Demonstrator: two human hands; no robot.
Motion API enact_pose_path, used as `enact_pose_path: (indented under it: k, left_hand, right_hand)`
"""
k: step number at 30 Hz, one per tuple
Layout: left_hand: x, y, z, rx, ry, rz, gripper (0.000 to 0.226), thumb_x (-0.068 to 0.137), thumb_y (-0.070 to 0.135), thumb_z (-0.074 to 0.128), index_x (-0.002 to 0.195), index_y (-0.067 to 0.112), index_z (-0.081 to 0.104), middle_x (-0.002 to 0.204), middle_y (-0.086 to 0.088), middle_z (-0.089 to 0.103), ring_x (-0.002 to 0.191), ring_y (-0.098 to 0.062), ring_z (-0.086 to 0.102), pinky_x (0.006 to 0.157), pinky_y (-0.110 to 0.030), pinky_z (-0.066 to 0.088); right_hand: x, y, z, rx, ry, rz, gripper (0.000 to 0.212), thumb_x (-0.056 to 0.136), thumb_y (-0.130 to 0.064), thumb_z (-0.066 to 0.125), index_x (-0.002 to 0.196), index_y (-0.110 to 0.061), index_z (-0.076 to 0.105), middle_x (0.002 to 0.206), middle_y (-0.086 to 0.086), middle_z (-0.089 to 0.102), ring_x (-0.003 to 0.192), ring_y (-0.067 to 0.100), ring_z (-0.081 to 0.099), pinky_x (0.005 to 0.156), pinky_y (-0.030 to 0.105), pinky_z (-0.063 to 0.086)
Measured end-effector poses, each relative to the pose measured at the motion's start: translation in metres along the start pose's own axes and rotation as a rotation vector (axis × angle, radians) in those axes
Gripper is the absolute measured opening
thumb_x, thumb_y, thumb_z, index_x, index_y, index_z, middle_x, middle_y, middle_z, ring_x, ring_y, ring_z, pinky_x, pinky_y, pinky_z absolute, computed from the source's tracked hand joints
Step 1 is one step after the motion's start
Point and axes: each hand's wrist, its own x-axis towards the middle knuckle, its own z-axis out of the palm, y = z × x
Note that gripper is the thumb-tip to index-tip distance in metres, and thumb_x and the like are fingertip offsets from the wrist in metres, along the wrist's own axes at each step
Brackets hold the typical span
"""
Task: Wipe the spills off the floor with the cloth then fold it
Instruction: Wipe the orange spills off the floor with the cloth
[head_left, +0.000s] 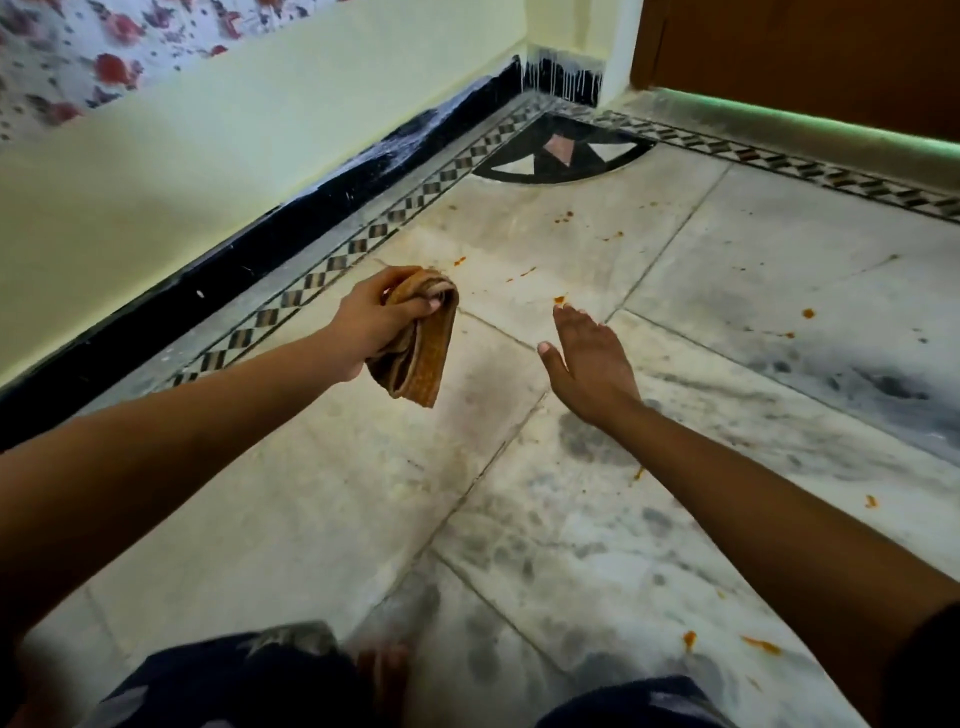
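- Left hand (371, 325) gripping the bunched brown cloth (421, 353), dangling above the marble floor (727, 291).
- Right hand (587, 358) hovering open, fingers extended, near orange spills (560, 299).

Single head-worn wide-angle view, looking forward and steeply down at the floor (675, 322), toward the room corner (563, 78). Both forearms reach in from the bottom edge, close to the lens. The bottom strip is blurred; it probably shows the wearer's knees.
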Motion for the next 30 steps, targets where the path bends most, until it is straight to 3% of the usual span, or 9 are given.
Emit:
enact_pose_path:
  k: [4,8,18,23,26,30]
  left_hand:
    - [0.049,-0.029,0.019,0.010,0.118,-0.037,0.059,0.078,0.039,0.073,0.132,0.034,0.047,0.132,-0.001,0.049,0.112,-0.023,0.050,0.084,-0.032,0.044]
    - [0.102,-0.068,0.036,0.031,0.247,-0.045,0.072,0.076,0.041,0.074,0.138,0.033,0.040,0.137,-0.006,0.048,0.121,-0.028,0.049,0.100,-0.043,0.044]
    - [0.232,-0.111,0.018,0.387,0.418,0.077,0.077,0.078,0.047,0.069,0.143,0.035,0.031,0.137,-0.004,0.050,0.124,-0.028,0.046,0.099,-0.041,0.038]
    - [0.287,-0.116,0.024,0.489,0.344,0.207,0.075,0.081,0.053,0.061,0.146,0.038,0.026,0.144,-0.002,0.044,0.130,-0.027,0.041,0.103,-0.039,0.035]
    - [0.318,-0.132,0.039,0.651,0.236,0.096,0.075,0.082,0.067,0.045,0.147,0.040,0.019,0.150,-0.005,0.035,0.136,-0.032,0.033,0.108,-0.050,0.030]
    - [0.338,-0.121,0.060,0.828,0.230,0.010,0.071,0.083,0.072,0.034,0.145,0.041,0.022,0.154,-0.007,0.025,0.139,-0.036,0.025,0.110,-0.057,0.019]
  right_hand:
    - [0.025,0.011,0.022,-0.009,0.003,0.099,0.060,0.101,-0.040,0.021,0.149,-0.008,0.005,0.158,0.009,0.006,0.146,0.020,0.004,0.118,0.033,0.001]
    - [0.055,0.031,0.047,-0.023,0.012,0.183,0.061,0.100,-0.040,0.021,0.150,-0.008,0.002,0.159,0.009,0.000,0.146,0.020,0.001,0.117,0.032,-0.002]
    - [0.141,0.057,0.112,-0.088,0.140,0.424,0.065,0.099,-0.040,0.023,0.149,-0.005,0.000,0.158,0.012,-0.001,0.146,0.023,-0.003,0.117,0.035,-0.004]
    - [0.156,0.067,0.130,-0.108,0.185,0.492,0.071,0.094,-0.047,0.016,0.149,-0.004,0.004,0.158,0.013,0.006,0.146,0.024,0.003,0.118,0.037,-0.001]
    - [0.157,0.069,0.134,-0.136,0.192,0.465,0.074,0.090,-0.048,0.014,0.149,-0.004,0.008,0.157,0.014,0.010,0.146,0.024,0.007,0.117,0.036,-0.002]
    - [0.158,0.069,0.134,-0.156,0.187,0.473,0.072,0.092,-0.047,0.016,0.149,-0.005,0.010,0.157,0.013,0.011,0.145,0.023,0.008,0.118,0.036,-0.001]
